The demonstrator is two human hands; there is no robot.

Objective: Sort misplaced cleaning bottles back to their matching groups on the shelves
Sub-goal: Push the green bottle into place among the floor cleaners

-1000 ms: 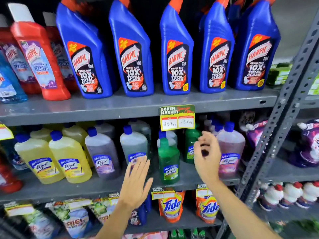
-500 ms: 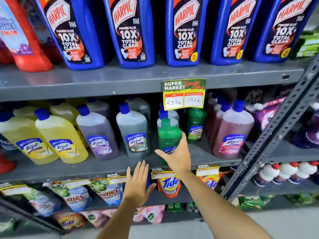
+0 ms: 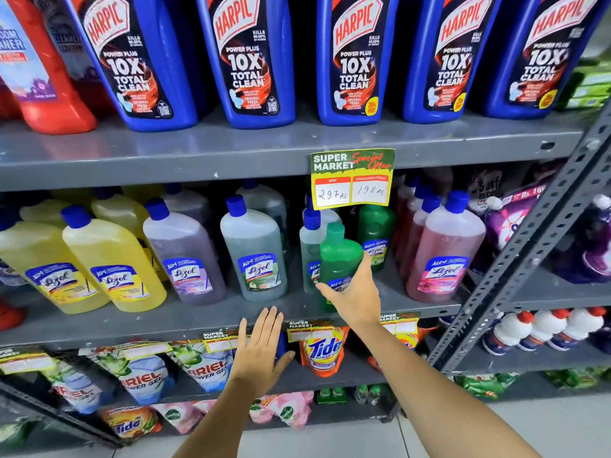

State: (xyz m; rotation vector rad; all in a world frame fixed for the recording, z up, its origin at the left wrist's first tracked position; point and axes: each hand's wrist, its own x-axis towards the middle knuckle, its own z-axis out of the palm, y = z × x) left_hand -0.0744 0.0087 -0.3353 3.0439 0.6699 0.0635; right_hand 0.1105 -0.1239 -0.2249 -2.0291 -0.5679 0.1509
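Head view: right hand [image 3: 353,292] seemingly gripping green bottle [image 3: 340,256]; left hand [image 3: 261,352] flat.

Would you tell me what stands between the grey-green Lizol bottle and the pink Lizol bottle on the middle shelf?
In the head view, a pale blue-capped bottle, the green Lizol bottle under the right hand, and another green bottle further back.

The right hand [image 3: 352,294], a second ago up beside the pink bottle [image 3: 444,249], now wraps the small green bottle [image 3: 340,259] near the middle shelf's [image 3: 165,320] front edge, apparently gripping it. The left hand [image 3: 261,350] sits lower, fingers flat over that edge.
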